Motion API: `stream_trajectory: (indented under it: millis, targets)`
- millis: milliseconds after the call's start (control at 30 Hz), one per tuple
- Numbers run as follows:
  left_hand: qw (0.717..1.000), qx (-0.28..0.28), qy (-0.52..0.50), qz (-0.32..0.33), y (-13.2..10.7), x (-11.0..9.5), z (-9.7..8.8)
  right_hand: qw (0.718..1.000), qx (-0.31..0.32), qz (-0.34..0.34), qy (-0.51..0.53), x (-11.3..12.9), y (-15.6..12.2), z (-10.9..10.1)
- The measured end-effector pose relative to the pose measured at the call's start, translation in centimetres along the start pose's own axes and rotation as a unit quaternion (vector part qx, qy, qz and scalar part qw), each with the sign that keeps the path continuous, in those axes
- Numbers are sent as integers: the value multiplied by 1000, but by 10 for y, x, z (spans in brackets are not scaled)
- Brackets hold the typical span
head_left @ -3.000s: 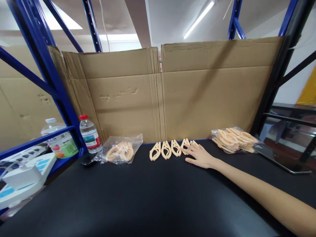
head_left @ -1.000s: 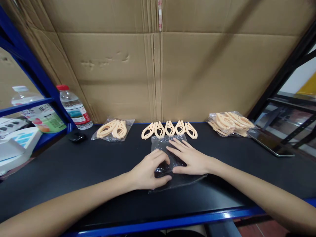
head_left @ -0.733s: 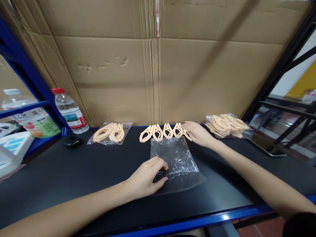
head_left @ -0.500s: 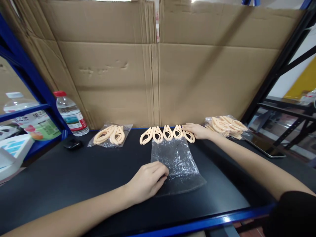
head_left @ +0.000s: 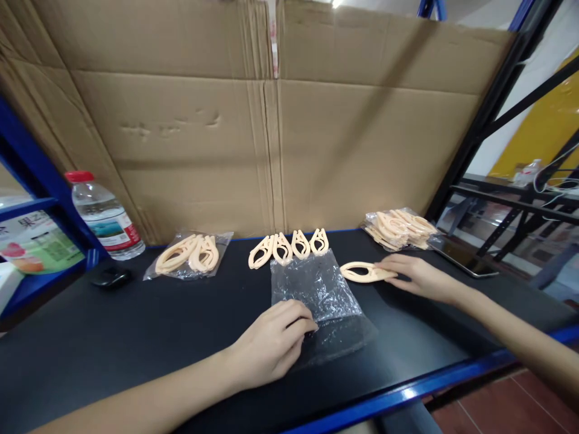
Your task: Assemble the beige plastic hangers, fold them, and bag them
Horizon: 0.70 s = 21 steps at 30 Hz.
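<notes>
A clear plastic bag (head_left: pixel 322 293) lies flat on the black table (head_left: pixel 136 325). My left hand (head_left: pixel 271 343) pinches the bag's near left edge, fingers curled. My right hand (head_left: pixel 418 278) grips one peach plastic clip (head_left: pixel 362 272) by its right end, just right of the bag, low over the table. Several more loose peach clips (head_left: pixel 289 247) stand in a row behind the bag, against the cardboard wall.
A bagged set of clips (head_left: pixel 190 256) lies at the back left, a stack of bagged sets (head_left: pixel 398 228) at the back right. A water bottle (head_left: pixel 104 216) and a black mouse (head_left: pixel 111 277) sit left. A tablet (head_left: pixel 461 256) lies right. Cardboard (head_left: pixel 271 132) closes the back.
My right hand left the bag, reached to the row's right end and drew one clip out toward me, to the bag's right. My left hand stayed on the bag's edge.
</notes>
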<state>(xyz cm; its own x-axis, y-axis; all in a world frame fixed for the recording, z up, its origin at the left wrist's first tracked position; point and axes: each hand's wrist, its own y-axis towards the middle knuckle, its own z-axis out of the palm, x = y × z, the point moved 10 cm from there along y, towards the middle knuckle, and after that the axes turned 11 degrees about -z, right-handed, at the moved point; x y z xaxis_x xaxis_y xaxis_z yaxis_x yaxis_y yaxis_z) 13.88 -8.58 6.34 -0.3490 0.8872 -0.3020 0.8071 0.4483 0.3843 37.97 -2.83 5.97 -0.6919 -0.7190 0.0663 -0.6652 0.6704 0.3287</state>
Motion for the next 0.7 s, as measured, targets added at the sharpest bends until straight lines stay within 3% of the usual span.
stream_trajectory:
  millis: [100,267,367,500,567,700]
  targets:
    - [1000,-6,-10,5,1,-2,-2,993,-114,-6,-23,32,-21,-23]
    - [1000,-9,-14,8,1,-4,-3,949,-297,-2,-102,99,-33,-78]
    - [1000,1,-10,1,2,-3,-1,955,-274,-41,-109,149,-18,-87]
    - [1000,-2,-3,1,2,-4,-2,980,-150,-106,-79,197,3,-62]
    - [1000,-4,-2,0,2,-4,-2,979,-112,-144,-94,214,10,-48]
    - [1000,-10,-5,6,2,-5,-3,965,-110,-178,-156,230,23,-33]
